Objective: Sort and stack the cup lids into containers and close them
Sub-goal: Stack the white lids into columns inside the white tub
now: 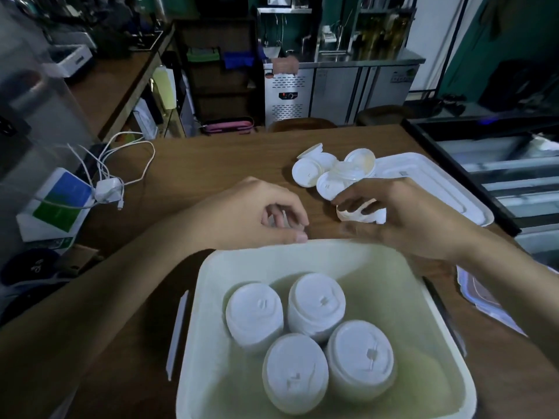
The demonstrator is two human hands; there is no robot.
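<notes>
**A:** How do those lids handle, do you reckon?

**B:** Very light, I'd judge: thin moulded plastic, stiff at the rim and springy across the dome. They look smooth, so a nested few could slide apart if tilted. Squeeze too hard and one may buckle or crease.

**A:** So where should they be held?

**B:** By the rim, fingers on one side and thumb on the other, keeping the bundle level. That is roughly what the right hand (417, 219) is doing. Its fingers are curled round the held lids (360, 214), which hang just above the tabletop (211, 158) beyond the far edge of the container (378, 267).

**A:** And the left hand (257, 213)?

**B:** Its fingers are loosely curled with nothing in them that I can see, and the thumb tip sits at the container's far rim.

**A:** What do the lids look like?

**B:** They are white and round, with a raised top and a small sip slot. Some in the loose pile (314, 173), just past the right hand, lie upside down, showing a creamier inside.

**A:** Where are the others?

**B:** There are four stacks (316, 300) standing close together inside the container, domes up. The flat cover (438, 182) lies right of the pile, not yet fitted.
</notes>
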